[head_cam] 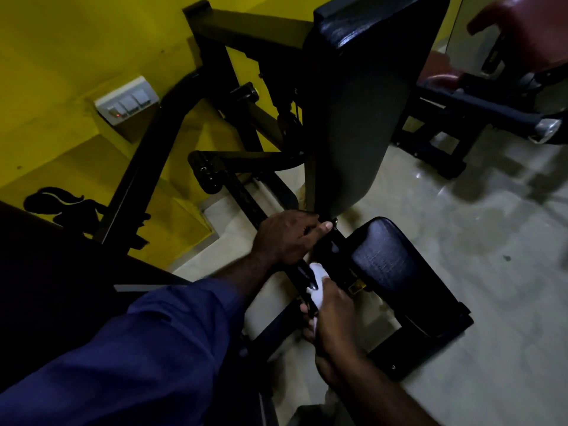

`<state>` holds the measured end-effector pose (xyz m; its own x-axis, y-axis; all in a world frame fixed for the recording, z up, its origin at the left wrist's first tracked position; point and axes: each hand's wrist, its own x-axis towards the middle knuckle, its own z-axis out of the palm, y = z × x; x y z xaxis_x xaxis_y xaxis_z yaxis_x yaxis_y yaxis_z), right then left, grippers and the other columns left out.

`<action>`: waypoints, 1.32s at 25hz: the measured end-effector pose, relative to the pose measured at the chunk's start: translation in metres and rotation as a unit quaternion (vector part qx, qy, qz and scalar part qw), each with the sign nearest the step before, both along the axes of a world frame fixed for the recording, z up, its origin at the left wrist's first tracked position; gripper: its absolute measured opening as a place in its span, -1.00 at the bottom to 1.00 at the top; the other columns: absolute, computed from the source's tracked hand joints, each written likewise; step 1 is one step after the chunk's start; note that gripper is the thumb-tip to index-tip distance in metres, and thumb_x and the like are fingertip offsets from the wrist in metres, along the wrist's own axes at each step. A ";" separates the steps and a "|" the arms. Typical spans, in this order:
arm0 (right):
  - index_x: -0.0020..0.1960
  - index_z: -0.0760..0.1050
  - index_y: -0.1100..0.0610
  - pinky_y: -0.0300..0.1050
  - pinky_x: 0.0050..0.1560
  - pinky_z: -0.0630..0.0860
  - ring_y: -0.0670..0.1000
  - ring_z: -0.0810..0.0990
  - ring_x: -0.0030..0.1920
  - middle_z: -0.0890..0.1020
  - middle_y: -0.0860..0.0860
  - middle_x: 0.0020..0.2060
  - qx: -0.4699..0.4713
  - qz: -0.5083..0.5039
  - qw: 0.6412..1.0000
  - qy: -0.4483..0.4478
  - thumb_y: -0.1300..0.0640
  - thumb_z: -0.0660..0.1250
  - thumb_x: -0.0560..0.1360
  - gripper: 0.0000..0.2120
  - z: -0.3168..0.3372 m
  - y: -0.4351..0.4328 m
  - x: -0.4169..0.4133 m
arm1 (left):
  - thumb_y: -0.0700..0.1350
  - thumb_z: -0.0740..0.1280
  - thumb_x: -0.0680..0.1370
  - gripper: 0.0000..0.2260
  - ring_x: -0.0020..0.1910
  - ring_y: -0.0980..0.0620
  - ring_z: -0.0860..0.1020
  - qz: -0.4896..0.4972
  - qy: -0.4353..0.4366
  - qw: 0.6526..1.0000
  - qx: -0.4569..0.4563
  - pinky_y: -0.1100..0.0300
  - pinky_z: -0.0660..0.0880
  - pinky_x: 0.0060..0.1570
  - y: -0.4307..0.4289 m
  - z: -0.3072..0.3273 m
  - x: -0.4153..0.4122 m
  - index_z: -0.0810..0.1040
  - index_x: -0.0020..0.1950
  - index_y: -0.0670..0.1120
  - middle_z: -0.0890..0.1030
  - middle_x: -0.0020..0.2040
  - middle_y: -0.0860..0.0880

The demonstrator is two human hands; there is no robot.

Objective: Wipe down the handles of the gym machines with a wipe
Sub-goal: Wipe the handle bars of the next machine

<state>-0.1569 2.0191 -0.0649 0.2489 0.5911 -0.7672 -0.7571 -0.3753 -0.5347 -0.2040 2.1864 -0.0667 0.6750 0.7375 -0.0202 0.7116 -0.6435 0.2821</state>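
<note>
A black handle bar (302, 273) of a gym machine runs diagonally beside the black seat pad (390, 265). My left hand (285, 239) grips the bar's upper part, thumb lying along it. Just below, my right hand (332, 315) holds a white wipe (318, 282) wrapped round the same bar. The wipe shows between the two hands; part of it is hidden inside my right fist.
The tall black back pad (359, 112) rises behind the hands. The black machine frame (144, 167) stands against a yellow wall with a switch plate (126, 101). A second machine with red pads (522, 35) is at the right, over pale floor tiles (491, 241).
</note>
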 end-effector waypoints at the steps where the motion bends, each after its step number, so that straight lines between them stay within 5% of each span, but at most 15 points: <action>1: -0.10 0.57 0.15 -0.34 -0.56 0.11 -0.09 0.26 -0.60 0.49 0.03 -0.46 -0.001 0.026 0.997 0.069 -0.18 0.35 0.52 -0.63 0.003 0.000 0.006 | 0.41 -0.05 0.61 -0.42 0.10 0.06 0.61 -0.001 -0.001 1.000 0.004 0.01 0.54 -0.01 0.001 0.000 0.000 0.63 0.06 0.08 0.68 0.04 0.09; 3: -0.16 0.57 0.24 -0.39 -0.58 0.06 -0.11 0.17 -0.66 0.46 0.07 -0.47 -0.008 0.056 0.984 0.171 -0.23 0.33 0.39 -0.51 0.003 0.001 0.016 | 0.41 -0.05 0.61 -0.41 0.15 0.07 0.61 -0.001 0.007 1.000 0.007 0.02 0.54 0.03 0.003 0.001 0.001 0.64 0.10 0.09 0.68 0.10 0.11; 5: -0.21 0.57 0.23 -0.39 -0.58 0.07 -0.10 0.17 -0.68 0.46 0.09 -0.47 -0.011 0.021 0.985 0.169 -0.29 0.25 0.51 -0.44 0.002 0.003 0.011 | 0.40 -0.05 0.62 -0.42 0.15 0.07 0.61 -0.002 0.019 1.000 0.009 0.02 0.54 0.02 0.003 0.001 0.002 0.64 0.11 0.09 0.68 0.11 0.12; 8: -0.05 0.52 0.10 -0.35 -0.57 0.20 -0.06 0.34 -0.61 0.49 0.08 -0.44 0.007 -0.116 0.991 0.070 -0.33 0.06 0.65 -0.46 -0.001 0.007 -0.020 | 0.38 -0.05 0.63 -0.44 0.10 0.04 0.62 -0.004 0.023 1.000 0.005 0.01 0.53 -0.01 0.001 0.004 0.002 0.62 0.06 0.08 0.68 0.05 0.10; 11: 0.13 0.55 -0.06 -0.06 -0.28 0.56 0.08 0.60 -0.26 0.68 0.13 -0.08 -0.015 -0.150 0.988 -0.013 -0.47 0.12 0.51 -0.45 -0.010 0.007 -0.034 | 0.38 -0.06 0.64 -0.43 0.11 0.04 0.62 -0.001 0.030 1.000 0.007 -0.01 0.54 0.00 0.003 0.004 0.001 0.63 0.05 0.08 0.68 0.08 0.09; 12: 0.10 0.58 -0.05 -0.04 -0.27 0.58 0.09 0.60 -0.25 0.71 0.16 0.01 -0.034 -0.136 0.990 -0.006 -0.48 0.17 0.44 -0.44 -0.008 0.005 -0.030 | 0.39 -0.07 0.64 -0.42 0.13 0.05 0.62 -0.002 0.040 0.999 0.010 -0.01 0.54 0.01 0.004 0.003 0.000 0.62 0.07 0.09 0.68 0.10 0.10; 15: -0.06 0.55 0.08 -0.32 -0.56 0.16 -0.06 0.24 -0.61 0.57 0.07 -0.49 -0.081 0.016 0.981 0.175 -0.39 0.14 0.54 -0.46 -0.007 -0.001 -0.002 | 0.39 -0.07 0.64 -0.43 0.16 0.04 0.61 0.011 0.043 0.999 0.009 -0.02 0.55 0.04 0.005 0.001 0.000 0.61 0.08 0.08 0.68 0.13 0.10; 17: -0.07 0.59 0.12 -0.33 -0.61 0.16 -0.05 0.28 -0.65 0.47 0.02 -0.55 -0.042 0.116 0.968 0.219 -0.30 0.07 0.63 -0.45 0.005 -0.005 0.020 | 0.37 -0.02 0.65 -0.46 0.18 0.01 0.60 0.018 0.027 0.999 0.008 -0.03 0.54 0.08 0.002 0.002 0.000 0.62 0.09 0.06 0.69 0.13 0.08; 21: 0.35 0.49 0.12 -0.09 -0.34 0.57 0.10 0.61 -0.30 0.65 0.22 -0.16 0.032 0.155 0.984 0.075 -0.04 0.24 0.68 -0.67 0.000 0.002 0.036 | 0.29 0.11 0.64 -0.57 0.20 -0.04 0.60 0.022 -0.057 0.998 0.008 -0.04 0.51 0.17 0.002 0.000 -0.002 0.64 0.14 0.06 0.68 0.16 0.02; 25: -0.02 0.62 0.26 -0.14 -0.41 0.60 0.03 0.63 -0.39 0.65 0.18 -0.25 -0.001 0.250 0.968 0.033 -0.21 0.26 0.60 -0.50 -0.004 0.007 0.042 | 0.17 0.20 0.66 -0.60 0.33 -0.13 0.50 0.046 -0.126 0.990 0.044 0.03 0.34 0.40 -0.001 -0.007 0.001 0.62 0.19 -0.11 0.58 0.29 -0.12; 27: -0.22 0.68 0.29 -0.15 -0.46 0.55 0.06 0.61 -0.43 0.66 0.16 -0.32 -0.011 0.297 0.955 0.003 -0.13 0.25 0.65 -0.45 0.002 0.014 0.049 | 0.12 0.23 0.66 -0.64 0.46 -0.07 0.37 0.162 -0.215 0.963 0.009 0.20 0.17 0.48 -0.009 -0.009 -0.006 0.60 0.23 -0.11 0.49 0.42 -0.11; 30: -0.03 0.57 0.46 -0.17 -0.45 0.46 0.13 0.59 -0.41 0.67 0.31 -0.21 0.006 0.349 0.934 -0.074 0.12 0.18 0.68 -0.60 0.015 0.046 0.049 | 0.18 0.23 0.61 -0.65 0.39 -0.03 0.41 0.365 -0.353 0.860 -0.043 0.24 0.27 0.37 -0.028 -0.014 -0.034 0.60 0.17 -0.04 0.51 0.36 -0.09; 33: 0.20 0.57 0.39 -0.05 -0.09 0.56 0.25 0.69 -0.03 0.67 0.37 0.10 0.000 0.376 0.893 -0.247 0.14 0.20 0.70 -0.67 0.011 0.111 0.040 | 0.22 0.22 0.55 -0.67 0.21 0.02 0.52 0.474 -0.402 0.776 -0.111 0.14 0.43 0.26 -0.030 -0.026 -0.064 0.57 0.10 0.04 0.57 0.21 -0.02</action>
